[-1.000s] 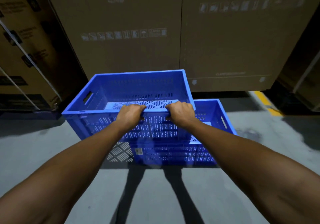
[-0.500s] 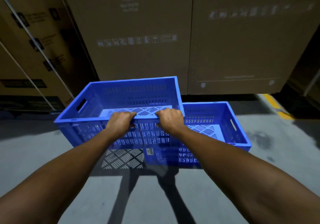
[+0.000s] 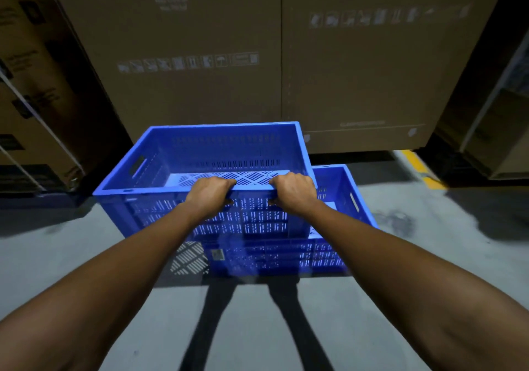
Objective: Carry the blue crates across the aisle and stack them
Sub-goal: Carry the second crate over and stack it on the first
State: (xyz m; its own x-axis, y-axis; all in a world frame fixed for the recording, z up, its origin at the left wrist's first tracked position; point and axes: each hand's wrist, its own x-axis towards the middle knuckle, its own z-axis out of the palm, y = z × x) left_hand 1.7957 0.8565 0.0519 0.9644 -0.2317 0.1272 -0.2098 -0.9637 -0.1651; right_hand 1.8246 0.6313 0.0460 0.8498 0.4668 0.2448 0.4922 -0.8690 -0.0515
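I hold an empty blue slotted crate in the air by its near long rim. My left hand grips that rim left of its middle and my right hand grips it to the right. A second blue crate stands on the grey floor below and to the right. The held crate overlaps the left part of the floor crate and hides much of it. The held crate's left half hangs past the lower crate, over bare floor.
Tall brown cardboard boxes form a wall just behind the crates. More strapped boxes stand at the left, and others at the right edge. A yellow floor line runs at the back right. Grey concrete floor lies in front.
The held crate has moved to the right relative to the floor crate, covering more of it. Both hands keep the same grip on the near rim.
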